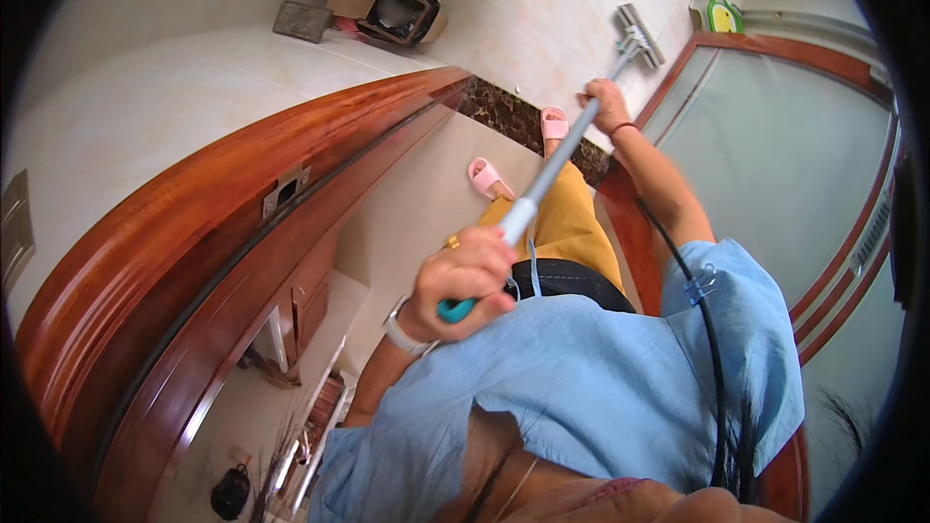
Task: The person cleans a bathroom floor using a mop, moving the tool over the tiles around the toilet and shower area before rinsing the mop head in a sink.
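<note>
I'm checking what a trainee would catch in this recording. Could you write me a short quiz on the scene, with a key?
1. Which hand grips the mop nearest its teal end?
2. True or false: the slippers on the person's feet are pink.
3. What lies beneath the mop head?
A) a woven rug
B) pale tiled floor
C) a wooden step

Key: 1. The left hand; 2. True; 3. B.

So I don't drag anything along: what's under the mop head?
Pale floor shows around the mop head. Its underside and the patch directly beneath are covered, so anything trapped there cannot be seen.
</note>
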Demonstrator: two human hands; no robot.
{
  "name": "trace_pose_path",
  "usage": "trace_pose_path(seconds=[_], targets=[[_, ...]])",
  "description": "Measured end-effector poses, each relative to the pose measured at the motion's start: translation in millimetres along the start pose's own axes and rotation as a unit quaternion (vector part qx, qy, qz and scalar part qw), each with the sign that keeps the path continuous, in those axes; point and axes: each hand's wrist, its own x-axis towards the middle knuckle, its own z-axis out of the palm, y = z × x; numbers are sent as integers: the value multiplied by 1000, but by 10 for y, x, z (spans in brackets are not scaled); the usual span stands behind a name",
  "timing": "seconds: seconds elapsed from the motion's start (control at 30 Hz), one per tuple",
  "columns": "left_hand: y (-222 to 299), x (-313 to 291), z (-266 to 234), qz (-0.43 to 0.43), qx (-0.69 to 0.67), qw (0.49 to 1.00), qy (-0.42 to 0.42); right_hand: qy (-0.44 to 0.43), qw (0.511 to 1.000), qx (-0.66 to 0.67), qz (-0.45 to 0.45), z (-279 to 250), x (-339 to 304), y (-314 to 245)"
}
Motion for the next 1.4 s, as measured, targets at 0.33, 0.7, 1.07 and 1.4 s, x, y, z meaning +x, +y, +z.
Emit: trace_pose_path(seconds=[0.33, 0.7, 1.07, 1.4], targets=[[950, -1708, -602, -56, 63, 988, 129, -60, 989, 109, -74, 1053, -764, -2236], [998, -1704, -974, 107, -66, 990, 64, -21, 987, 151, -42, 551, -969, -2523], [815, -382, -303, 36, -60, 996, 60, 103, 988, 97, 66, 483, -790, -1398], [1356, -1055, -114, 31, 113, 959, 258, -120, 956, 211, -164, 905, -408, -2270]])
